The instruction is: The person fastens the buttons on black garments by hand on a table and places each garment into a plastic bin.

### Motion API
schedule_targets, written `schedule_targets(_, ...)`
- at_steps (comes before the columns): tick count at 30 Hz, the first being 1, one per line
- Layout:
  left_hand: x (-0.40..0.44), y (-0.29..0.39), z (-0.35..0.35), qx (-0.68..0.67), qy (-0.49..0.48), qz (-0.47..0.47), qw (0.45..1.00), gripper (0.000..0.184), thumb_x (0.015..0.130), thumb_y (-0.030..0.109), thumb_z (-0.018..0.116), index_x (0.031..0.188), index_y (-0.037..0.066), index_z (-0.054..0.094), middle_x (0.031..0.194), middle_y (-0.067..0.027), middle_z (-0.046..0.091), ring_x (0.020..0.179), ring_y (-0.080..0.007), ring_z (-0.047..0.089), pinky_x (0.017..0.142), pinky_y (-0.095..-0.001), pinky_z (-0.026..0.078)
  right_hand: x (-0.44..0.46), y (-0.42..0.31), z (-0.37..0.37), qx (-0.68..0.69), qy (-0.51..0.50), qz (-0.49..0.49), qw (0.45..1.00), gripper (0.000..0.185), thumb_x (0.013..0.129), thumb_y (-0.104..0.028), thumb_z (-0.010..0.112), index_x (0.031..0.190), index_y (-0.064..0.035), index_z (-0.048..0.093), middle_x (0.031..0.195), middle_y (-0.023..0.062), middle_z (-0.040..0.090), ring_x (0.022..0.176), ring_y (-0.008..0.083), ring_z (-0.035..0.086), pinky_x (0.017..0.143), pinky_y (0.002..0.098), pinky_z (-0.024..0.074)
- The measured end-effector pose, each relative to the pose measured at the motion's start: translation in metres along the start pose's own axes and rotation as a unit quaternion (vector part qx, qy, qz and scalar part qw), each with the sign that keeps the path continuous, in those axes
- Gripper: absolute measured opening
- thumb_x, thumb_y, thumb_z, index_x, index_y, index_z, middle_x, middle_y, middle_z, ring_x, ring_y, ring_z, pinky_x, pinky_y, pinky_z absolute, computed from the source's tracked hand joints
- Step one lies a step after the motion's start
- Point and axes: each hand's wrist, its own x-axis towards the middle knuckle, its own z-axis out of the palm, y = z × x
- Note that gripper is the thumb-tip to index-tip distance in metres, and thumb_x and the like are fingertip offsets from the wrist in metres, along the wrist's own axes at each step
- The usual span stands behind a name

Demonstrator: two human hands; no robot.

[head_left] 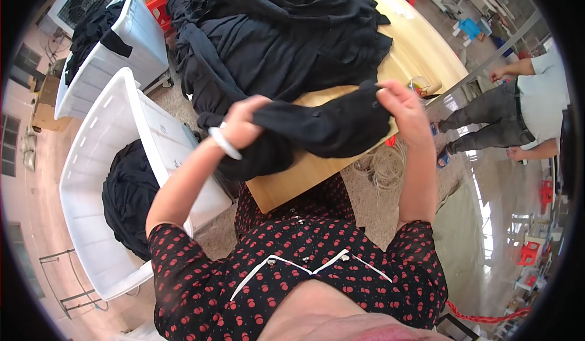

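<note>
A black garment with small buttons is stretched between my two hands, above the near end of the wooden table. My left hand, with a white band at the wrist, is closed on one end of the cloth. Pinched at the other end, my right hand has its thumb and fingers on the fabric's upper edge. Just beyond my hands, a large heap of black garments covers much of the table. Part of the cloth hangs below my left hand, and which piece it belongs to I cannot tell.
At my left stands a white bin with black cloth inside. Behind it is another white bin on wheels, also holding black cloth. Coiled cord lies under the table's right side. A person stands at the right.
</note>
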Motion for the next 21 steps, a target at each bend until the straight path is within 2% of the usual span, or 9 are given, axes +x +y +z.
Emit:
schedule_targets(4, -0.039, 0.039, -0.139, 0.253, 0.241, 0.019, 0.937, 0.031, 0.074, 0.003, 0.052, 0.104, -0.001, 0.058, 0.105, -0.0137, 0.059, 0.098, -0.0231, 0.058, 0.087, -0.0318, 0.044, 0.013, 0.027, -0.007, -0.214, -0.039, 0.046, 0.975, 0.03, 0.089, -0.014, 0.055, 0.116, -0.0027, 0.048, 0.092, 0.0054, 0.059, 0.085, 0.0093, 0.054, 0.077, 0.0222, 0.0434)
schedule_targets(6, -0.109, 0.036, -0.24, -0.191, 0.427, -0.075, 0.881, 0.036, 0.088, 0.016, 0.038, 0.114, -0.004, 0.054, 0.117, -0.0188, 0.055, 0.108, -0.0265, 0.055, 0.092, -0.0367, 0.046, 0.016, 0.026, -0.007, -0.267, -0.046, 0.032, 0.962, 0.032, 0.088, -0.014, 0.055, 0.117, -0.0032, 0.047, 0.093, 0.0082, 0.06, 0.085, 0.0113, 0.057, 0.076, 0.0245, 0.0454)
schedule_targets(7, -0.131, 0.067, -0.287, -0.139, 0.563, -0.147, 0.801, 0.041, 0.092, 0.02, 0.032, 0.114, -0.007, 0.053, 0.115, -0.0215, 0.055, 0.106, -0.0287, 0.056, 0.093, -0.0388, 0.046, 0.017, 0.026, -0.008, -0.241, -0.047, 0.03, 0.969, 0.031, 0.088, -0.013, 0.055, 0.116, -0.0031, 0.048, 0.093, 0.0079, 0.061, 0.085, 0.0115, 0.057, 0.076, 0.0244, 0.0456)
schedule_targets(10, -0.238, 0.098, -0.364, -0.061, 0.697, -0.031, 0.714, 0.039, 0.087, 0.015, 0.042, 0.111, -0.013, 0.051, 0.111, -0.0252, 0.056, 0.096, -0.0323, 0.06, 0.085, -0.0407, 0.053, 0.025, 0.031, -0.017, -0.178, -0.043, -0.001, 0.983, 0.027, 0.088, -0.011, 0.055, 0.113, -0.0023, 0.052, 0.092, 0.0068, 0.062, 0.085, 0.0115, 0.058, 0.076, 0.0241, 0.0461)
schedule_targets(11, -0.25, 0.109, -0.36, 0.088, 0.835, -0.021, 0.542, 0.043, 0.08, 0.015, 0.057, 0.108, -0.017, 0.05, 0.108, -0.0277, 0.056, 0.093, -0.0324, 0.061, 0.08, -0.04, 0.055, 0.028, 0.029, -0.02, -0.172, -0.032, -0.025, 0.984, 0.024, 0.088, -0.011, 0.056, 0.111, -0.002, 0.054, 0.09, 0.0062, 0.062, 0.084, 0.0112, 0.058, 0.075, 0.0239, 0.0462)
schedule_targets(13, -0.279, 0.12, -0.35, 0.223, 0.872, -0.193, 0.39, 0.057, 0.073, 0.026, 0.071, 0.106, -0.017, 0.052, 0.109, -0.0267, 0.056, 0.088, -0.0292, 0.062, 0.079, -0.0352, 0.054, 0.029, 0.016, -0.013, -0.159, 0.022, -0.084, 0.983, 0.019, 0.088, -0.01, 0.056, 0.105, -0.0015, 0.057, 0.087, 0.0049, 0.062, 0.082, 0.0103, 0.058, 0.074, 0.023, 0.0465)
schedule_targets(15, -0.288, 0.119, -0.339, 0.499, 0.759, -0.113, 0.402, 0.048, 0.079, 0.022, 0.067, 0.108, -0.013, 0.054, 0.112, -0.0221, 0.056, 0.087, -0.0259, 0.063, 0.083, -0.0313, 0.05, 0.02, -0.018, 0.0, -0.159, 0.088, -0.182, 0.966, 0.015, 0.087, -0.008, 0.057, 0.1, -0.0014, 0.06, 0.085, 0.0042, 0.062, 0.078, 0.0093, 0.059, 0.071, 0.0218, 0.0469)
schedule_targets(17, -0.204, 0.167, -0.258, 0.378, 0.667, 0.056, 0.64, 0.035, 0.085, 0.013, 0.061, 0.109, -0.011, 0.055, 0.107, -0.0179, 0.059, 0.088, -0.0241, 0.062, 0.087, -0.0276, 0.046, -0.008, -0.07, 0.019, -0.206, 0.172, -0.294, 0.917, 0.014, 0.086, -0.002, 0.055, 0.098, 0.0021, 0.061, 0.088, 0.0071, 0.062, 0.075, 0.0105, 0.058, 0.068, 0.0226, 0.0456)
schedule_targets(21, -0.201, 0.23, -0.138, 0.527, 0.463, 0.192, 0.686, 0.019, 0.089, 0.005, 0.05, 0.095, -0.011, 0.059, 0.093, -0.022, 0.062, 0.079, -0.021, 0.063, 0.072, -0.0304, 0.053, -0.058, -0.137, -0.007, -0.361, 0.146, -0.711, 0.585, 0.028, 0.084, -0.029, 0.051, 0.066, -0.0081, 0.053, 0.065, 0.0066, 0.054, 0.055, 0.0157, 0.053, 0.048, 0.0249, 0.0416)
